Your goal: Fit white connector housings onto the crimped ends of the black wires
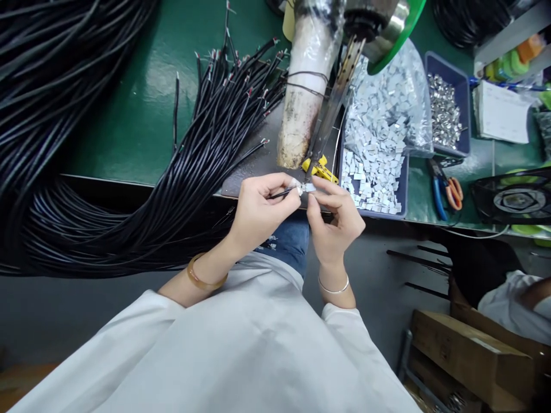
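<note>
My left hand pinches the end of a black cable just above my lap, at the table's front edge. At the cable's tip is a small silvery-white connector, with the fingers of my right hand closed around its right side. The fingertips of both hands nearly meet there. Right behind them are a yellow tool part and the lower end of a metal arm. A stained white tube hangs over the table beyond my left hand.
Black cables with stripped ends spread at left. A blue tray of small white pieces stands at right, with a second tray of metal parts behind. Pliers and a fan lie farther right. Another person's sleeve shows lower right.
</note>
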`<state>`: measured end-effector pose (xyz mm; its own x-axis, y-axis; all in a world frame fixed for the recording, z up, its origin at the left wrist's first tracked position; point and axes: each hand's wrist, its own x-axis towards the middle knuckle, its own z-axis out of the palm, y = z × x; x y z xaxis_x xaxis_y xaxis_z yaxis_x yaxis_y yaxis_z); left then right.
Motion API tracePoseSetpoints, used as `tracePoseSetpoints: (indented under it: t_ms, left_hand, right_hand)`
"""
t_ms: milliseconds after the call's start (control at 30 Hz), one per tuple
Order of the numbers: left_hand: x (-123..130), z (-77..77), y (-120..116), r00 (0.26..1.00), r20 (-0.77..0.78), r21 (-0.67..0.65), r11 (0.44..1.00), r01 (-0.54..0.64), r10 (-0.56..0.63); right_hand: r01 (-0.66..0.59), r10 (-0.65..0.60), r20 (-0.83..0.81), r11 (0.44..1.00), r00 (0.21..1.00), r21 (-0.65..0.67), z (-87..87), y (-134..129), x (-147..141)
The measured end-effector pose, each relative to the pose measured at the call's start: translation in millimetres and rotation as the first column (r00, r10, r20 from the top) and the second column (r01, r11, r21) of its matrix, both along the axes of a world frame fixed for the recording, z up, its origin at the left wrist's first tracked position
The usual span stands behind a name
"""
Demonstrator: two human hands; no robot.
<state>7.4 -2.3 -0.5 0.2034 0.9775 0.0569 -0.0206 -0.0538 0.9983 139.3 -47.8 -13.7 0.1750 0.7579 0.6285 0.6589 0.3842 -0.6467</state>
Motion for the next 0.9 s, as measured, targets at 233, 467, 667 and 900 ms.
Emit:
tracePoseSetpoints:
  t_ms: [233, 467, 667, 900]
  left_hand:
    - [0.3, 0.7, 2.2, 0.998, -0.028, 0.089, 0.995, -0.051, 0.054]
    - [-4.0, -1.9, 1.6, 0.997, -0.012, -0.042, 0.997, 0.069, -0.070]
    - [-19.9, 6.1, -6.6, 0.869, -0.225, 0.061, 0.884, 0.464, -0.441]
    - [-40.8, -7.0, 18.0, 0.955, -0.295, 0.341, 0.937, 0.074, 0.032]
  right_hand:
    - [0.029, -0.032, 0.050, 0.997, 0.998, 0.070, 6.8, 4.0, -3.1]
    - [-0.016, 0.013, 0.062, 0.999, 0.998, 0.050, 0.9, -5.7, -3.8]
    - [0.186, -0.093, -0.240, 0.898, 0.966, 0.400, 17.7, -4.9, 15.7]
    - [0.293, -0.212, -0.324, 0.929, 0.922, 0.226, 52.2, -30.0, 7.0]
